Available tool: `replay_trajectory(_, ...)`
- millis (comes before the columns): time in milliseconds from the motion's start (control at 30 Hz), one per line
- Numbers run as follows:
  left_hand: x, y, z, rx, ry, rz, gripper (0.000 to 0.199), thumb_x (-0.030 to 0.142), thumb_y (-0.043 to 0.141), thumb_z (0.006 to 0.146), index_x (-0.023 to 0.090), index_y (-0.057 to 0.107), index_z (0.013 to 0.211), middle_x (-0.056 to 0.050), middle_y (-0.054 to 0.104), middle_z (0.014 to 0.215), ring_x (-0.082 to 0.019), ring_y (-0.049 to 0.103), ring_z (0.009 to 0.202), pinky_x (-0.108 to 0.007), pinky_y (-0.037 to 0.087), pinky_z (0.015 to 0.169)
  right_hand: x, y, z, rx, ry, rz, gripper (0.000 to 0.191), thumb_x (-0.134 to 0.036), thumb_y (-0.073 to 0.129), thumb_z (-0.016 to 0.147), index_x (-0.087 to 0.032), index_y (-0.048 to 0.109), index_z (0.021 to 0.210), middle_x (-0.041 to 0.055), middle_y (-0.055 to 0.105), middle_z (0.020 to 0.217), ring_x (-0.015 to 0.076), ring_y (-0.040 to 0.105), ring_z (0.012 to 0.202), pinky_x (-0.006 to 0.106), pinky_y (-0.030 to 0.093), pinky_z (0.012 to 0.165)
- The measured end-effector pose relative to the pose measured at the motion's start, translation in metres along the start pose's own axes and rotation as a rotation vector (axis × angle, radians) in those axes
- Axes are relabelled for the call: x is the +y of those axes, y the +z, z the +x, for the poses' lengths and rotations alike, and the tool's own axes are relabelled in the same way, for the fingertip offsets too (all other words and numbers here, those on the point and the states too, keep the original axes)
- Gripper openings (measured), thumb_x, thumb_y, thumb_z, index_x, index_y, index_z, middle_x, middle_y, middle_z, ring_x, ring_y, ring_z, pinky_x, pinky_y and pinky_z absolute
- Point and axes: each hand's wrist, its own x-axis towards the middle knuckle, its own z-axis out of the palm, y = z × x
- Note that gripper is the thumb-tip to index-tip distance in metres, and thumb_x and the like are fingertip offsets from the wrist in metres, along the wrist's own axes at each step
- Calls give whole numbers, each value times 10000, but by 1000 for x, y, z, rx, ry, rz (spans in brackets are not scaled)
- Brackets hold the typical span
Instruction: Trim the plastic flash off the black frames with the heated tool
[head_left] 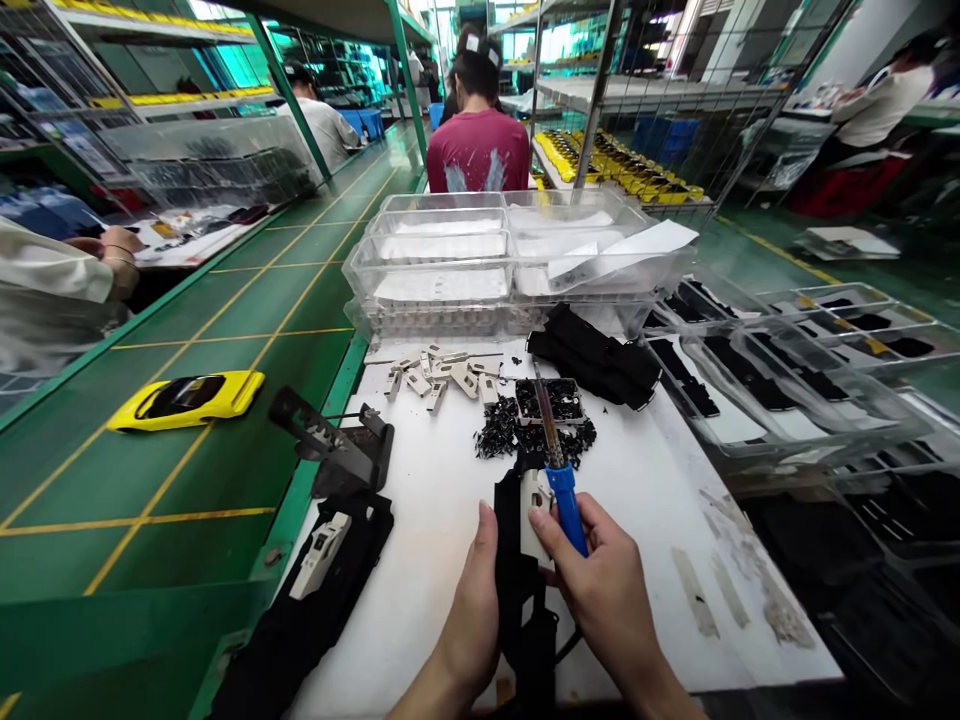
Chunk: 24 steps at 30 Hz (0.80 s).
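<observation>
From my remote post I log a long green conveyor belt (225,300) running along the left, with a yellow car shell (185,400) lying on it. A co-worker's sleeve (52,270) enters at the far left, and a person in a maroon shirt (478,150) stands ahead, back turned. The white surface (420,590) carries the work. Beyond it sit stacked clear trays (442,270) holding white sheets, and to the right, further clear trays (750,390) hold black strips in rows.

On the surface I note a black bundle (592,355), a loose group of metal clips (435,375), and a black bracket (334,440). A small tray (550,400) is filled with black bits, and black scraps (525,440) are spilled in front of it. At lower left lies a black strap (300,620) with a white insert (319,555) already on it.

My left hand (472,610) is closed on a second black strap (517,560), held upright on the surface with its own white insert (534,510) in place. My right hand (607,600) is clenched around the blue handle of a soldering iron (566,510), tip aimed away over the scraps (contact with the insert not observed). The clips lie unfitted.
</observation>
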Motion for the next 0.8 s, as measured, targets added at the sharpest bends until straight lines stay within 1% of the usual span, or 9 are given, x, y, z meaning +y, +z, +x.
replay_trajectory(100,-1,-1,3,9,64,58,755,712,572,787,93,668,1207,-115,757,756,-289,725,781,-332,557,666,-2,-1,2,-5,-32,-36,347,-525,632,849,-188,596,774,-8,557,649,132,489,540,218,425,451)
replay_trajectory(167,-1,-3,4,18,61,77,764,718,568,784,87,669,1202,-112,754,747,-289,724,785,-334,556,674,-3,-1,4,-26,-43,-48,346,-527,617,861,-188,602,796,-7,569,657,131,491,535,219,421,450)
replay_trajectory(267,-4,-6,6,37,57,61,750,706,572,790,86,668,1201,-114,757,764,-290,723,810,-349,559,724,-2,0,5,-2,-93,-93,325,-506,619,869,-190,595,795,-12,564,642,125,479,516,216,398,430)
replay_trajectory(433,-10,-10,11,77,127,23,695,661,594,809,99,669,1211,-128,772,868,-302,705,938,-374,537,868,6,6,5,41,-210,-209,285,-441,597,902,-211,529,748,-44,494,573,114,447,482,213,379,438)
replay_trajectory(567,-10,-12,11,94,162,53,679,648,610,805,99,680,1197,-135,777,901,-323,690,1002,-394,531,907,7,7,5,77,-325,-302,264,-404,569,926,-217,506,751,-60,466,548,104,431,457,212,354,450)
replay_trajectory(700,-6,-11,10,63,202,51,686,654,605,805,134,663,1249,-142,775,1000,-351,669,1083,-439,516,954,4,6,5,34,-335,-266,276,-404,555,939,-221,477,747,-67,439,558,96,400,459,209,319,439)
replay_trajectory(800,-4,-8,11,92,229,26,680,625,629,805,177,621,1316,-129,750,1129,-351,620,1182,-428,491,1002,2,8,6,36,-357,-265,267,-386,544,945,-223,457,751,-68,432,573,96,390,465,212,321,453)
